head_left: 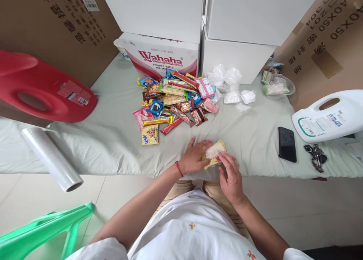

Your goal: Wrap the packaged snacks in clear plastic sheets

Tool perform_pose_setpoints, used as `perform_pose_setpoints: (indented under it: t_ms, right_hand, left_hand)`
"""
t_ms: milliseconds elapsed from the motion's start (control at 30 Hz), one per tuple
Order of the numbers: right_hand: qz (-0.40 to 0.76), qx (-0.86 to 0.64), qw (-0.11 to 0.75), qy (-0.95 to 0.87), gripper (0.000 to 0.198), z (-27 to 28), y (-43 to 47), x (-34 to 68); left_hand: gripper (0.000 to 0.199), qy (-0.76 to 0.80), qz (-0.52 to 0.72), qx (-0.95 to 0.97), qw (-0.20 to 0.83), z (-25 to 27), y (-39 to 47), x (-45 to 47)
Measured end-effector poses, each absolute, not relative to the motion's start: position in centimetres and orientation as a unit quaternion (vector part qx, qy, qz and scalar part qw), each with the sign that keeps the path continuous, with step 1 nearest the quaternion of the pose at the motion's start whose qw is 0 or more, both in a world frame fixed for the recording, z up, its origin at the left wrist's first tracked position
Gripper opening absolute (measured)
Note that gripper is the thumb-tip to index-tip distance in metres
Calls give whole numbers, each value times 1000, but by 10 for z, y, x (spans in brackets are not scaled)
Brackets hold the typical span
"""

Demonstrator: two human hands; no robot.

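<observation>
A yellow snack packet [215, 152] lies near the front edge of the cloth-covered surface, with crumpled clear plastic film [213, 151] over its top. My left hand [195, 156] grips the packet's left side, fingers along its far edge and thumb at the near edge. On the right side, the fingers of my right hand [231, 176] press on the film and packet, thumb close to the near edge. Behind both hands is a heap of wrapped snacks [176, 97]. One yellow cookie packet [150, 134] lies at the heap's front left.
Several film-wrapped bundles [232, 80] sit right of the heap. White boxes [238, 59] and a Wahaba-style water carton [164, 57] stand behind. A red jug [48, 89] and film roll [52, 158] are left; a phone [287, 144], keys [316, 157] and white jug [329, 116] are right.
</observation>
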State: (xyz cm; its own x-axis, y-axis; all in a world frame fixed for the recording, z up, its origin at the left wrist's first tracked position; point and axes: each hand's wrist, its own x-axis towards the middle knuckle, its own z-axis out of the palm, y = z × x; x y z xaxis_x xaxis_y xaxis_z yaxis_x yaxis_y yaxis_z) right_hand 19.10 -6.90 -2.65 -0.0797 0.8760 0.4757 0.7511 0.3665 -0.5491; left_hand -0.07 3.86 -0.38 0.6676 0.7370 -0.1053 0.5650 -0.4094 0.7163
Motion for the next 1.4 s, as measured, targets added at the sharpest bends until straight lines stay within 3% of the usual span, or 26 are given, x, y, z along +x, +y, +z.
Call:
perform_pose_setpoints:
  t_ms: [200,633,767,900,1033,1167,1400]
  right_hand:
    - [144,-566,412,-699,29,-23,-56,198]
    - [241,-561,436,-661,12,-8,-39,204]
    - [215,-514,361,-748,32,-11,-40,218]
    - [185,-494,344,-777,21,-13,-38,229]
    - [240,-503,380,-738,14,-7,-33,224]
    - [268,-517,387,-715,12,-3,-33,221]
    - [176,-476,327,-797,21,-8,-33,230]
  left_hand:
    - [61,424,125,825,353,-5,33,10]
    - [58,448,138,809,355,-6,31,16]
    - [58,441,131,811,360,-6,33,14]
    - [59,442,121,814,356,-6,34,14]
    - [59,445,119,812,359,-4,33,15]
    - [57,445,127,811,358,-4,33,16]
    - [59,432,118,819,359,-7,35,13]
